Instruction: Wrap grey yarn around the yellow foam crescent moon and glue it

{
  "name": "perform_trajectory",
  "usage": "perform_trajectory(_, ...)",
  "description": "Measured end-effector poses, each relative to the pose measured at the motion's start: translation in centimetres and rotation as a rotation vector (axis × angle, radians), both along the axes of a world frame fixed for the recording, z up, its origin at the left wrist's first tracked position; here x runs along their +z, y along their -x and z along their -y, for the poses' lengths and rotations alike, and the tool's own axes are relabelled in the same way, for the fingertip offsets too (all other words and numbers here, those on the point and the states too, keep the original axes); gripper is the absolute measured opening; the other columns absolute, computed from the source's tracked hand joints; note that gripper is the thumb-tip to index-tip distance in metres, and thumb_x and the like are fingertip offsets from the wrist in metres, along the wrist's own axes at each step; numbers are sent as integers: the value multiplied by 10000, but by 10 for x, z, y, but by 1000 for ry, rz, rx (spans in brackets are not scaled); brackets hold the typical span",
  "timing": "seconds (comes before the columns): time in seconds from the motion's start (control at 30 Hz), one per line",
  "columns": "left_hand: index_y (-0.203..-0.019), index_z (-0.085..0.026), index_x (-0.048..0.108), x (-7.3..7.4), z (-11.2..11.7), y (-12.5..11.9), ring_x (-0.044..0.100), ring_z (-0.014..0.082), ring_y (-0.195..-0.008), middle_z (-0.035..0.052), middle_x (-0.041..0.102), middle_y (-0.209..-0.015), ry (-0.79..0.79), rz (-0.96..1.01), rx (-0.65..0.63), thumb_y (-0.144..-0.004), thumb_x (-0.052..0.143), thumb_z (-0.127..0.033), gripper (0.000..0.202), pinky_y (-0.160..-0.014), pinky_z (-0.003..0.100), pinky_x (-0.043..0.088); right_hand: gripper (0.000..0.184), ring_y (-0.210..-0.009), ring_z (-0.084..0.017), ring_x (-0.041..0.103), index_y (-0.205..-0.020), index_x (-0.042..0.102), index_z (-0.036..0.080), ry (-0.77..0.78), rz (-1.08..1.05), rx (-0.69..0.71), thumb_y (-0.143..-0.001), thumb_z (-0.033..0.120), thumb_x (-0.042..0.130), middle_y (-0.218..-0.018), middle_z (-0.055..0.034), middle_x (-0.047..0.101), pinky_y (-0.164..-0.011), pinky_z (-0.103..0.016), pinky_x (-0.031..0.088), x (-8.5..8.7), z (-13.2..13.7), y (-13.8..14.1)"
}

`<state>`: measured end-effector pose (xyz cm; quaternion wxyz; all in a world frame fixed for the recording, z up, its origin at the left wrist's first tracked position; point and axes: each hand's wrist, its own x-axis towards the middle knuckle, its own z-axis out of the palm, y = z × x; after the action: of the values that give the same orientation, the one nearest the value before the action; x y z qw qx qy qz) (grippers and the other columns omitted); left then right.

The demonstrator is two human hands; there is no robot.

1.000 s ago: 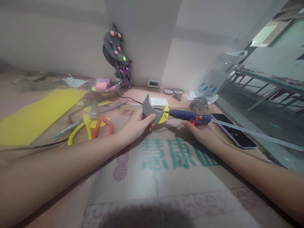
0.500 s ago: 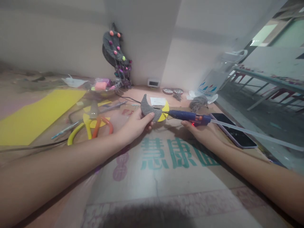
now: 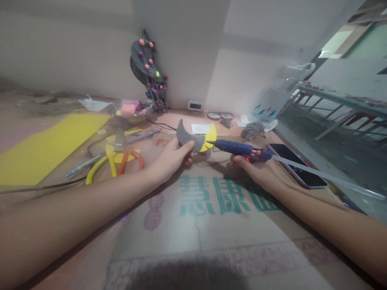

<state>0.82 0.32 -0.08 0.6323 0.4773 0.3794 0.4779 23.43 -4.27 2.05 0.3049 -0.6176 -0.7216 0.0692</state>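
Between thumb and fingers, my left hand pinches a crescent moon cutout. Grey yarn covers its left and middle part, while its right end is bare yellow. A blue glue gun is in my right hand, its nozzle pointing left at the yellow part, close to where the yarn ends. Whether the tip touches the surface I cannot tell. From the gun's back a long clear glue stick sticks out, and a small red light glows near my fingers.
Below my hands lies printed cardboard. Pliers with yellow and orange handles and a yellow sheet lie left. Right are a phone and a grey yarn ball. A decorated grey moon stands against the wall.
The crescent has turned in my left hand, so more of its yellow end shows. My right hand and the glue gun have shifted slightly to the right.
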Motion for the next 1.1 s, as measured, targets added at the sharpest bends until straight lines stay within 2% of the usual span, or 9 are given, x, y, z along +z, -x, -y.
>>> perform_trajectory(0.13,-877,-165,517,0,-1,1,472,53,-476,-38,523,-615,-13,-5,-4,-858,587,-236,101,-459,154,397,280,-711,-214,635,-740,655,235,17,3,17,-855,429,489,-770,-25,708,-694,-326,495,0,-3,-1)
perform_trajectory(0.37,-899,-157,520,-1,-1,1,482,57,-495,-33,526,-626,-33,-12,-9,-883,540,-207,56,-465,157,399,226,-697,-202,659,-798,626,216,77,-101,92,-836,428,557,-760,-26,698,-653,-313,516,-1,-2,1)
perform_trajectory(0.6,-888,-162,508,-1,-1,0,481,62,-487,-34,529,-618,-10,3,2,-861,570,-215,86,-453,158,393,212,-776,-218,652,-945,635,217,64,-73,131,-810,379,613,-852,-37,699,-686,-319,527,3,6,4)
perform_trajectory(0.7,-880,-162,510,-1,-1,0,478,59,-484,-38,524,-615,-16,8,-2,-862,571,-216,83,-456,157,396,182,-753,-201,637,-858,645,220,34,-96,117,-832,389,583,-818,-30,689,-700,-312,515,2,6,3)
perform_trajectory(0.8,-895,-156,516,-1,-1,1,484,56,-489,-35,526,-621,-45,-15,-8,-882,540,-212,62,-466,157,404,245,-724,-176,614,-799,633,213,-7,-209,159,-883,413,520,-814,-29,676,-698,-306,501,0,3,-1)
perform_trajectory(0.93,-903,-157,503,-1,-1,1,479,50,-481,-40,528,-623,-57,-44,-21,-890,529,-228,77,-463,155,393,291,-680,-168,604,-832,645,213,-111,-440,120,-880,476,532,-791,-37,674,-590,-285,482,4,-10,-8)
perform_trajectory(1.03,-889,-159,504,-1,0,1,486,51,-489,-40,532,-629,-80,-82,-30,-887,530,-240,85,-471,159,397,331,-712,-180,624,-828,692,206,-129,-434,18,-866,501,547,-787,-55,676,-513,-256,439,15,-34,-13)
perform_trajectory(1.1,-888,-157,511,0,0,1,499,55,-504,-35,542,-641,-99,-104,-34,-887,522,-234,78,-479,162,400,307,-765,-197,645,-862,709,198,-117,-391,-3,-841,480,589,-837,-65,702,-566,-271,468,21,-60,-14)
